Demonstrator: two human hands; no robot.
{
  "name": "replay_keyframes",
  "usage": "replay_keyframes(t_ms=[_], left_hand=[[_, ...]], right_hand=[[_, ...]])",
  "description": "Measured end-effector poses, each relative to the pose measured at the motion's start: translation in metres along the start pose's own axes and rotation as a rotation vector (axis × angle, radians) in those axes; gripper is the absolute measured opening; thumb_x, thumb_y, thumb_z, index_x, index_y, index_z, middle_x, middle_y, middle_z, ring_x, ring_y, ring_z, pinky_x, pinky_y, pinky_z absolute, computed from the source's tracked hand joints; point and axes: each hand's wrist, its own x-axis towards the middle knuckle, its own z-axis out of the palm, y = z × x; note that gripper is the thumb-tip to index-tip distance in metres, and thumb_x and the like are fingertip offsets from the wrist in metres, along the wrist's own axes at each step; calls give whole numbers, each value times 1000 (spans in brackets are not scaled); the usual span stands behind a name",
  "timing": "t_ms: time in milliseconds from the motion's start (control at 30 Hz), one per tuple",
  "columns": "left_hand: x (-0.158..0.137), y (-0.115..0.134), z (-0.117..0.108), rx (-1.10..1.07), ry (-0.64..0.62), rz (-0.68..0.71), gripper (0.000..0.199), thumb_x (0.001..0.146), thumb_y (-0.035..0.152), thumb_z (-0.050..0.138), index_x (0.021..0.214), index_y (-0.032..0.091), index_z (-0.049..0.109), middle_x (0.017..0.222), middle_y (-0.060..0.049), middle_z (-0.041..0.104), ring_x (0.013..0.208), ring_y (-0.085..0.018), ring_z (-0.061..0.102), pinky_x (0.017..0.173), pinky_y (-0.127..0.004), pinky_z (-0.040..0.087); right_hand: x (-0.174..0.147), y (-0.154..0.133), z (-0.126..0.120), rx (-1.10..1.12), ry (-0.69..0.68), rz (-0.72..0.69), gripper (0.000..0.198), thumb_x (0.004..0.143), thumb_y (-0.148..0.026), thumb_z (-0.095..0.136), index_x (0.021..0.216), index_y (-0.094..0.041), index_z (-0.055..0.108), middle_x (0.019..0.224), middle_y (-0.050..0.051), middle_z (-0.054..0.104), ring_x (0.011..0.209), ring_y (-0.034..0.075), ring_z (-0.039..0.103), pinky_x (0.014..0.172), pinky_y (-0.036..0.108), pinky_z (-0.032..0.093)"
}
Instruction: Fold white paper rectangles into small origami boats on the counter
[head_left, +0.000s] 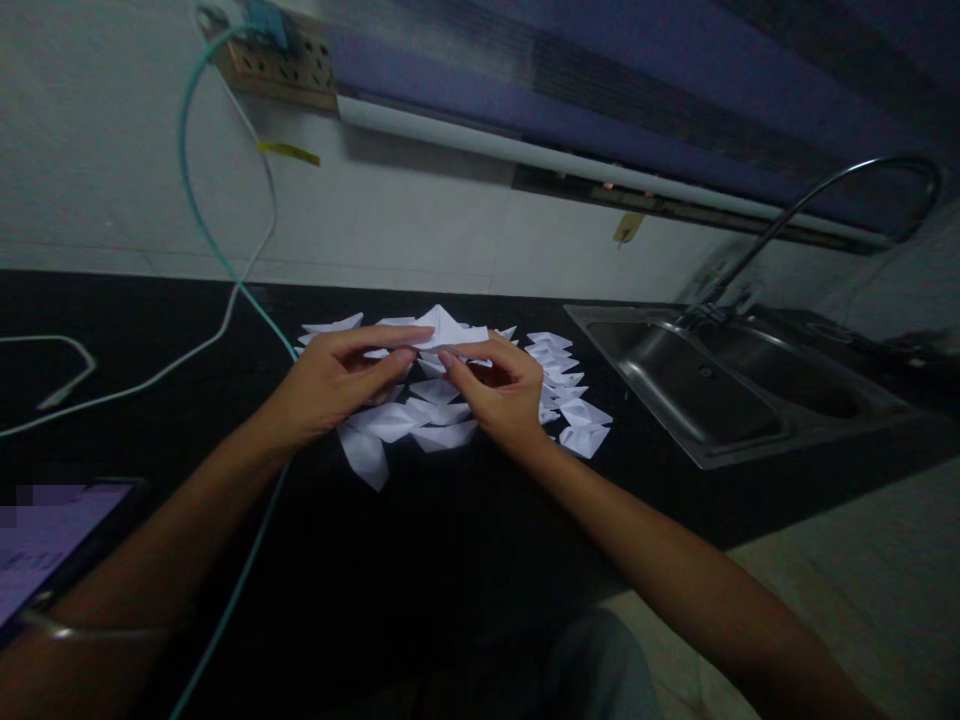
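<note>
Between both hands is a white folded paper boat [444,329], its pointed peak facing up. My left hand [330,380] pinches its left end between thumb and fingers. The right end is gripped by my right hand [508,388], thumb in front and fingers behind. Under and around the hands, several more white paper boats [386,421] lie on the black counter [495,520]. A further cluster of folded boats [585,412] sits just right of my right hand. Parts of the pile are hidden behind my hands.
A steel double sink [675,385] with a curved faucet [795,215] is set into the counter at the right. A teal cable [185,150] runs down past my left arm. White cable [150,380] and a lit screen [52,550] are at the left.
</note>
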Motion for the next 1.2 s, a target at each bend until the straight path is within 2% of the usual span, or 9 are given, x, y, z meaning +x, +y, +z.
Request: replay_keyframes(t_ms=[100, 233, 433, 600, 667, 800, 900, 1033, 1200], left_hand=[[-2, 0, 4, -12, 57, 13, 29, 79, 40, 72, 103, 23, 78, 93, -5, 76, 70, -15, 67, 59, -24, 56], [-3, -4, 5, 32, 116, 91, 25, 75, 35, 77, 97, 24, 79, 97, -5, 76, 85, -18, 69, 72, -27, 58], [-5, -3, 3, 82, 118, 179, 13, 76, 35, 77, 84, 25, 79, 84, -3, 76, 77, -17, 68, 64, -26, 55], [-5, 1, 5, 98, 119, 135, 17, 80, 42, 72, 79, 26, 75, 77, -2, 73, 71, -17, 66, 60, -27, 54], [-5, 1, 5, 103, 117, 130, 20, 82, 44, 69, 77, 25, 73, 76, -2, 73, 71, -17, 66, 61, -28, 54], [-4, -3, 5, 83, 114, 152, 27, 84, 46, 66, 73, 22, 69, 75, -4, 71, 70, -17, 65, 64, -28, 55], [-3, -5, 7, 41, 113, 167, 28, 85, 45, 65, 72, 20, 66, 74, -5, 70, 70, -16, 65, 64, -28, 55], [-4, -5, 11, 14, 126, 142, 25, 85, 41, 65, 75, 19, 65, 77, -5, 69, 71, -15, 66, 66, -27, 56], [-7, -7, 13, -56, 155, 60, 27, 84, 41, 67, 100, 21, 58, 77, -2, 68, 70, -16, 68, 63, -26, 56]], right_hand=[[0, 0, 0, -21, -27, 17, 8, 82, -31, 71, 86, -25, 76, 86, 3, 74, 80, 19, 65, 80, 40, 53], [1, 1, 0, -15, -108, 2, 12, 80, -31, 74, 91, -26, 76, 92, 3, 74, 86, 20, 66, 85, 41, 53], [2, 0, -1, 42, -179, 24, 8, 80, -32, 75, 86, -26, 76, 87, 2, 72, 83, 19, 66, 77, 37, 55], [4, -1, -1, 111, -179, 144, 14, 82, -38, 73, 84, -25, 77, 95, 3, 73, 85, 18, 67, 71, 33, 57], [6, -2, -3, 117, -178, 188, 17, 80, -40, 74, 82, -24, 77, 91, 4, 74, 81, 17, 67, 66, 30, 57], [9, -4, -7, 137, -182, 296, 24, 78, -44, 75, 81, -21, 76, 73, 3, 73, 60, 13, 64, 53, 25, 52], [10, -5, -8, 173, -193, 335, 26, 78, -46, 75, 81, -20, 75, 72, 2, 73, 50, 11, 60, 47, 24, 49], [10, -6, -7, 170, -200, 346, 28, 78, -48, 74, 82, -20, 73, 71, 2, 72, 50, 11, 60, 46, 24, 49], [9, -7, -5, 185, -179, 363, 31, 78, -49, 74, 91, -21, 69, 71, 1, 71, 53, 12, 63, 48, 24, 52]])
